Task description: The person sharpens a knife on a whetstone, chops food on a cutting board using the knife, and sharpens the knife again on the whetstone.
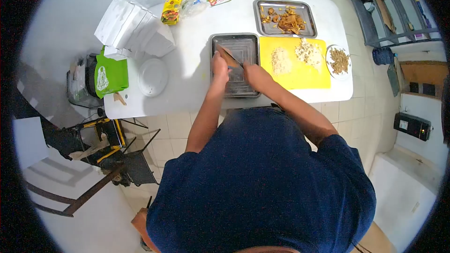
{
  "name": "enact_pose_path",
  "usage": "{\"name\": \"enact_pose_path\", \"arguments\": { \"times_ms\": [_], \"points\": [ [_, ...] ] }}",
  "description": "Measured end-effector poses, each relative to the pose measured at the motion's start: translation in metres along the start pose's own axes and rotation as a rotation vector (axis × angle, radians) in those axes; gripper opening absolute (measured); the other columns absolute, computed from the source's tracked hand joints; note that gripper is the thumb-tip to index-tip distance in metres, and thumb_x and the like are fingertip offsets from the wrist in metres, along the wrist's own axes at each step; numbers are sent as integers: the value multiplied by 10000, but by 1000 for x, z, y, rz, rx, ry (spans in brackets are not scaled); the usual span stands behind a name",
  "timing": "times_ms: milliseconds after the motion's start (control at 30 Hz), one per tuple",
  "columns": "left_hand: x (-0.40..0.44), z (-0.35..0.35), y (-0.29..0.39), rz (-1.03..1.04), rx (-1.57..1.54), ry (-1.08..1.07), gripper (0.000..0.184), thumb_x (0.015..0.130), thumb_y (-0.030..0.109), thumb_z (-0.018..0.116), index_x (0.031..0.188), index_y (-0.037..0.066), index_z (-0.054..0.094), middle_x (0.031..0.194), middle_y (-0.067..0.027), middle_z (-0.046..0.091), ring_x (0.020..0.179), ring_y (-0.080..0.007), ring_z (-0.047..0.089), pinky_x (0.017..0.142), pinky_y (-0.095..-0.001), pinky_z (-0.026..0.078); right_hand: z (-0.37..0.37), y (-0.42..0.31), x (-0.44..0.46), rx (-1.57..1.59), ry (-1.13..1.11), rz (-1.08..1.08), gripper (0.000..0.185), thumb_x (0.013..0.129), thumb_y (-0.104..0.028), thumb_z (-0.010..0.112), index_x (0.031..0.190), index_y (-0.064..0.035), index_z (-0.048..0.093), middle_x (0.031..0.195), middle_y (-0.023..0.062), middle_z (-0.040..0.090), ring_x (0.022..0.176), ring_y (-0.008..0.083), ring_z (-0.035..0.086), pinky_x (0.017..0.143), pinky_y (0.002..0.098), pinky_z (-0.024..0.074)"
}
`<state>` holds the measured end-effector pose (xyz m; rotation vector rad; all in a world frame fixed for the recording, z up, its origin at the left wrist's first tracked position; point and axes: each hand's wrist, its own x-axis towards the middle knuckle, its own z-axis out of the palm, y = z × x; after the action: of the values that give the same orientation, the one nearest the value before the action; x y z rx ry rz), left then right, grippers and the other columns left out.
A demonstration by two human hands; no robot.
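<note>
Over a dark metal tray [241,87] I hold a knife [228,57], its blade slanting up and to the left. The handle is in my closed right hand [255,77]. My left hand [220,67] is curled against the blade near its far end, with the thumb beside the lower edge. Whether anything small sits between those fingers and the blade cannot be made out. Right of the tray lies a yellow cutting board [294,82] with a pale chopped heap [280,61] and a whitish chopped pile [308,52].
Behind the board, a metal tray [258,16] holds browned pieces [289,20]. A white plate [330,65] with brown shreds stands at the table's right end. Leftward are a clear round lid [153,77], white boxes [123,26], a green bag [111,72] and a yellow packet [171,9].
</note>
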<state>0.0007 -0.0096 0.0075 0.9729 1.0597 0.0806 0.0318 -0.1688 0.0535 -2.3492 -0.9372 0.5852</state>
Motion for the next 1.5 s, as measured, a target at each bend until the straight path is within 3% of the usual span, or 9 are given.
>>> {"name": "enact_pose_path", "arguments": {
  "times_ms": [200,267,300,400,600,733,933,1233,1500],
  "points": [
    [3,-31,12,42,4,-30,463,944,450,324,1250,136,472,1215,-62,532,1052,-268,522,814,-526,378,-76,4,-52,233,-390,-148,224,850,-188,553,935,18,538,661,220,585,610,404,575,607,441,477],
    [25,-35,7,49,35,-30,462,945,442,319,1252,131,470,1207,-59,535,1058,-257,515,797,-514,383,-85,-1,-41,325,-419,259,272,843,-229,597,947,19,557,648,200,578,580,333,564,596,393,474],
    [32,-36,4,52,54,-32,462,945,438,316,1254,129,469,1204,-58,536,1061,-252,511,789,-509,385,-50,34,-24,130,-69,-177,233,835,-203,590,935,5,562,666,221,592,610,354,597,600,430,482],
    [2,-11,15,72,103,36,452,944,436,326,1228,122,485,1158,-74,558,1029,-255,530,755,-497,404,-23,17,8,-43,57,-71,184,815,-139,533,905,21,547,794,270,616,744,428,617,659,500,496],
    [7,-9,25,133,128,168,469,954,416,311,1206,62,488,1101,-114,571,922,-263,579,619,-419,465,-16,-21,-31,-89,-135,51,175,844,-85,442,939,19,545,868,280,621,832,422,623,722,521,490],
    [-1,-27,32,96,94,118,446,960,420,301,1202,96,489,1154,-91,561,1030,-274,546,752,-512,426,-65,-11,-54,-121,-238,-46,184,827,-57,440,963,26,532,828,289,615,785,428,623,689,506,502],
    [-5,-1,27,87,117,35,443,958,427,302,1208,112,488,1162,-90,550,1045,-260,539,777,-511,415,-29,-11,-4,-139,-17,-20,187,819,-48,442,970,25,525,789,260,626,747,423,627,661,498,508],
    [11,-24,29,147,48,83,435,962,392,293,1151,67,512,1038,-94,585,888,-241,580,603,-406,453,-69,-6,-42,-153,-199,-63,177,835,-104,467,970,-18,543,841,262,628,796,426,623,698,516,496],
    [-7,12,28,78,56,147,436,963,401,293,1208,88,472,1041,-93,594,899,-246,589,573,-402,454,-25,-13,-13,-120,28,-3,163,845,-99,441,931,9,526,771,256,619,711,422,619,648,515,495]
  ]
}}
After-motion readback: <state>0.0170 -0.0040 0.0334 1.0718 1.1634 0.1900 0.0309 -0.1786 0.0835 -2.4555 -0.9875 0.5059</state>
